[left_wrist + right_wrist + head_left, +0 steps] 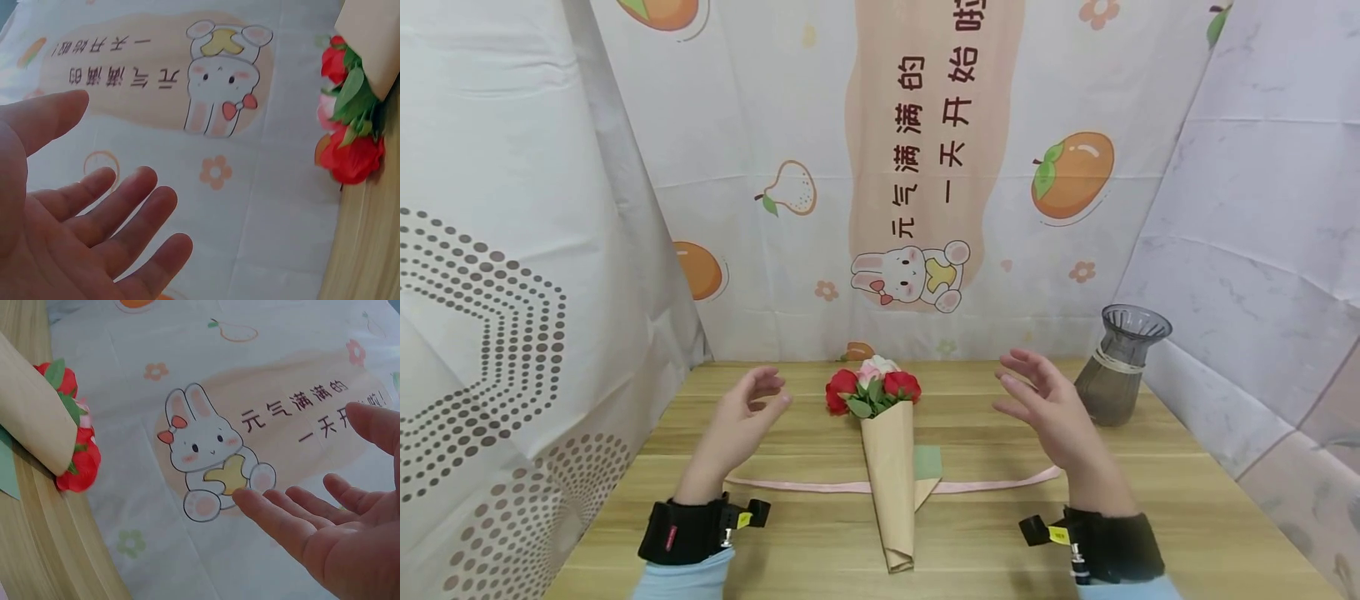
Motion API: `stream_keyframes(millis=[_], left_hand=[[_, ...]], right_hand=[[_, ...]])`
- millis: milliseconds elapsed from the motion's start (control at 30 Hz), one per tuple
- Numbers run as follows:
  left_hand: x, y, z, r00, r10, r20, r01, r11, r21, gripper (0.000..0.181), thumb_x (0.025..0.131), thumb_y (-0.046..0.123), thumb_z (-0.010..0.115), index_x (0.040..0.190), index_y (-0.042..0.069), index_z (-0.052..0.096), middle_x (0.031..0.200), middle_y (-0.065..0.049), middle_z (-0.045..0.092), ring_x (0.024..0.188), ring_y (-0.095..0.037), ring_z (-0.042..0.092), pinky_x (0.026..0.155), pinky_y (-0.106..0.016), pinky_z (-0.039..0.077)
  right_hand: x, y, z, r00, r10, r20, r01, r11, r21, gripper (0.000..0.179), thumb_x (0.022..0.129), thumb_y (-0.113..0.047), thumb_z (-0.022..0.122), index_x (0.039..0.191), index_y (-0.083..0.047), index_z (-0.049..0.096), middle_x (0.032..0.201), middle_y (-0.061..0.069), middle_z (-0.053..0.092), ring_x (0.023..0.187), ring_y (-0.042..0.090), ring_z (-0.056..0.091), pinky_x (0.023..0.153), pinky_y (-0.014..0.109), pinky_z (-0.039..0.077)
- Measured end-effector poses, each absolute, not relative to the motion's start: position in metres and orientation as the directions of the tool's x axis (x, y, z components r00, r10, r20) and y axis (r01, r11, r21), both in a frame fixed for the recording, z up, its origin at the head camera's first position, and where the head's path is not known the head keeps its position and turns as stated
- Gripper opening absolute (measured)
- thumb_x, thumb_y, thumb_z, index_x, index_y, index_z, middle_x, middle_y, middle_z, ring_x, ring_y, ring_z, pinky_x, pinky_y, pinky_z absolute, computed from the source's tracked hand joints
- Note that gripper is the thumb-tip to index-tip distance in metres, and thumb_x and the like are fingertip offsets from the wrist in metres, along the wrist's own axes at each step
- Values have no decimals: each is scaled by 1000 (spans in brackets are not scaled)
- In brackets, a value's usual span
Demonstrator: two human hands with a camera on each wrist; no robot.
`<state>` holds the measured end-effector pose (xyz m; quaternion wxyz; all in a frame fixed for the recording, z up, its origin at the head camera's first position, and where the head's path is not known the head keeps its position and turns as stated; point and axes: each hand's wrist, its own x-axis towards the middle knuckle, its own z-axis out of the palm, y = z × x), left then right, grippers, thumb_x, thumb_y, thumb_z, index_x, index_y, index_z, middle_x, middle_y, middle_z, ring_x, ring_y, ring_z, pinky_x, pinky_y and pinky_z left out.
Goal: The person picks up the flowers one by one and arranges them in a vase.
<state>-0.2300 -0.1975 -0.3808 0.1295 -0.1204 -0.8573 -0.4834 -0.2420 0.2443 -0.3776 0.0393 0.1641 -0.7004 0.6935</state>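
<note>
In the head view a bouquet of red and pale pink flowers (872, 385) lies on the wooden table, rolled in a brown paper wrap (891, 483) that narrows toward the near side. A pink ribbon (805, 485) stretches sideways beneath the wrap, and a green patch (928, 462) shows at the wrap's right edge. My left hand (741, 421) is raised to the left of the bouquet, fingers relaxed, holding nothing. On the other side my right hand (1048, 408) is raised with loosely spread fingers and an empty palm. Both wrist views show the hands apart from the flowers.
A grey glass vase (1116, 367) with a cord round its neck stands at the table's back right, beyond my right hand. Behind the table (805, 550) hangs a printed cloth (760, 275) with fruit and a rabbit. More patterned cloth (512, 292) hangs along the left side.
</note>
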Motion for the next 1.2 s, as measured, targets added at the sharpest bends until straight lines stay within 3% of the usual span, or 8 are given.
stream_keyframes(millis=[233, 367, 467, 800, 1033, 1200], left_hand=[[-233, -173, -391, -944, 191, 271, 331, 491, 806, 62, 99, 35, 67, 150, 8, 44, 147, -15, 56, 138, -34, 51, 112, -58, 40], [-237, -160, -397, -950, 222, 218, 302, 485, 821, 61, 98, 35, 68, 149, 8, 46, 149, -15, 54, 140, -33, 49, 115, -57, 38], [-240, -151, -402, -949, 240, 202, 298, 490, 819, 58, 98, 32, 68, 147, 6, 49, 147, -15, 56, 138, -34, 51, 114, -58, 38], [-252, -132, -423, -947, 296, 123, 274, 547, 791, 57, 98, 29, 68, 144, 0, 51, 140, -21, 60, 132, -39, 55, 109, -60, 43], [-260, -125, -435, -944, 324, 57, 246, 581, 776, 55, 98, 28, 67, 140, -4, 54, 140, -23, 59, 130, -40, 56, 107, -57, 45], [-265, -122, -443, -941, 338, 3, 215, 592, 777, 53, 98, 23, 66, 141, -5, 53, 142, -24, 58, 129, -41, 56, 106, -57, 46]], right_hand=[[-246, 226, -386, -935, -301, 188, -181, -51, -982, 65, 106, -19, 54, 157, 4, 21, 155, 22, 36, 127, 7, 58, 98, 42, 56], [-249, 216, -394, -924, -367, 105, -111, -5, -994, 69, 106, -22, 55, 159, 2, 17, 161, 29, 28, 141, 31, 48, 103, 47, 52], [-252, 209, -404, -917, -398, 29, -48, 38, -998, 73, 106, -24, 56, 160, 1, 15, 161, 30, 27, 148, 47, 32, 106, 49, 50], [-258, 189, -427, -909, -408, -80, 45, 93, -995, 79, 102, -29, 62, 158, 7, 19, 154, 37, 35, 141, 52, 40, 103, 49, 52], [-261, 179, -440, -898, -425, -117, 43, 179, -983, 74, 101, -31, 63, 152, 11, 30, 148, 38, 44, 123, 47, 61, 93, 45, 58], [-259, 171, -447, -893, -423, -152, 65, 213, -975, 72, 101, -28, 63, 149, 15, 32, 142, 37, 51, 112, 43, 68, 86, 48, 60]])
